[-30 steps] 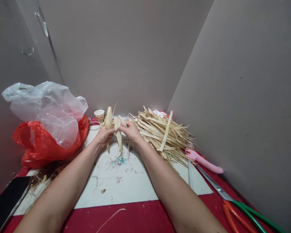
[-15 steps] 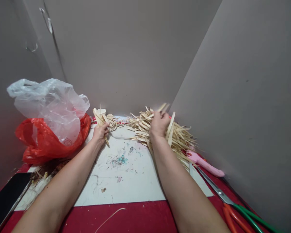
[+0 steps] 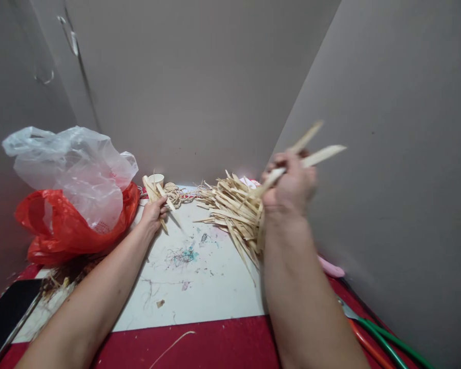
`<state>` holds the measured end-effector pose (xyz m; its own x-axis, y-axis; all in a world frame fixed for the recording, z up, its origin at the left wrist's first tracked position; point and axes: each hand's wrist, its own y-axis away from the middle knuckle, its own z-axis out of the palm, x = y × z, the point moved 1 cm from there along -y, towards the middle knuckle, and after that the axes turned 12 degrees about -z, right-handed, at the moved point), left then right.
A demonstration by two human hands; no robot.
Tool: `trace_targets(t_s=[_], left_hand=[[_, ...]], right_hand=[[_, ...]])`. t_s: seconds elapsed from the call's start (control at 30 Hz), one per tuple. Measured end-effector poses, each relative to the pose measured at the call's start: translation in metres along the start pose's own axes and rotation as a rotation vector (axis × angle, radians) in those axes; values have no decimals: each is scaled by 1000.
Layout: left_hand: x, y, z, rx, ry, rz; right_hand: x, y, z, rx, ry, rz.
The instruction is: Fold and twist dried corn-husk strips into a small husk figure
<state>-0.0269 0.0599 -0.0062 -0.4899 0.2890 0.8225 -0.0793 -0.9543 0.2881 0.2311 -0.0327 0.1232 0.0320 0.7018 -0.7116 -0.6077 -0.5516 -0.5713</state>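
Note:
My left hand point(image 3: 154, 211) is closed round a few pale dry strips point(image 3: 151, 188) above the white board's left side. Raised at the right, my right hand point(image 3: 290, 179) grips other pale strips point(image 3: 325, 155), which stick out on both sides of the fist; it is slightly blurred. Below and left of it lies a loose pile of similar strips point(image 3: 234, 207), its right part hidden by my forearm. Behind my left hand stand a small white cup point(image 3: 156, 179) and thin twisted cord point(image 3: 180, 196).
Red point(image 3: 77, 230) and clear point(image 3: 77, 169) plastic bags stand at the left, above a dark flat device point(image 3: 11, 312). A pink handle point(image 3: 331, 268) and green-and-orange-handled scissors point(image 3: 386, 338) lie at the right. Scraps dot the white board point(image 3: 215, 302); grey walls rise behind and at the right.
My right hand has lifted up and to the right from the pile, with strips in its grip. My left hand still holds its strips. The view has shifted slightly.

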Motion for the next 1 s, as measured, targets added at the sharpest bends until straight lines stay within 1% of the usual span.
trace_targets(t_s=[0.03,0.1,0.13,0.17,0.2,0.23,0.3,0.33,0.37,0.4,0.43,0.47,0.5,0.57,0.63,0.67,0.7,0.73,0.8,0.83,0.87,0.9,0.93,0.97,1.0], left_hand=[[-1,0,0,0,-6,-2],[-2,2,1,-6,-22,0],[-3,3,3,-19,-32,1],[-3,6,5,-36,-41,0],[-3,8,7,-59,-49,-3],[-2,11,9,-86,-55,-6],[-1,17,15,-149,-67,-10],[-1,20,17,-181,-77,-12],[-1,22,20,-209,-91,-16],[-1,24,22,-234,-109,-22],[-2,26,24,-255,-127,-30],[-3,27,26,-274,-145,-41],[-4,28,27,-294,-160,-55],[-7,27,27,-316,-172,-90],[-9,24,24,-308,-159,-128],[-10,22,22,-297,-145,-141],[-11,20,20,-287,-130,-150],[-11,17,17,-281,-117,-152],[-13,13,13,-279,-105,-153],[-14,11,11,-280,-106,-154],[-15,10,9,-283,-109,-155],[-16,9,8,-291,-112,-156],[-17,8,8,-299,-113,-156],[-18,8,7,-307,-115,-157],[-19,8,7,-311,-118,-156]], right_hand=[[-17,-6,-9,85,-57,-114],[-39,-9,-17,180,-88,-244],[-43,-6,-15,159,-71,-257],[-41,0,-8,105,-27,-243],[-33,8,1,10,33,-201],[-19,18,12,-101,105,-140],[19,40,36,-483,259,63],[39,52,46,-652,295,149],[58,62,54,-787,302,197],[75,71,59,-880,297,242],[87,78,62,-922,298,269],[95,82,62,-938,297,286],[98,82,60,-928,295,295],[90,75,52,-847,314,286],[68,56,40,-736,387,240],[55,43,33,-702,464,202],[42,29,25,-670,538,151],[30,12,16,-594,595,62],[11,-21,-2,-532,749,-88],[5,-37,-12,-472,836,-193],[2,-51,-20,-444,919,-284],[1,-63,-28,-427,982,-309],[3,-71,-34,-431,1027,-261],[6,-75,-37,-456,1074,-179],[11,-75,-38,-482,1104,-101]])
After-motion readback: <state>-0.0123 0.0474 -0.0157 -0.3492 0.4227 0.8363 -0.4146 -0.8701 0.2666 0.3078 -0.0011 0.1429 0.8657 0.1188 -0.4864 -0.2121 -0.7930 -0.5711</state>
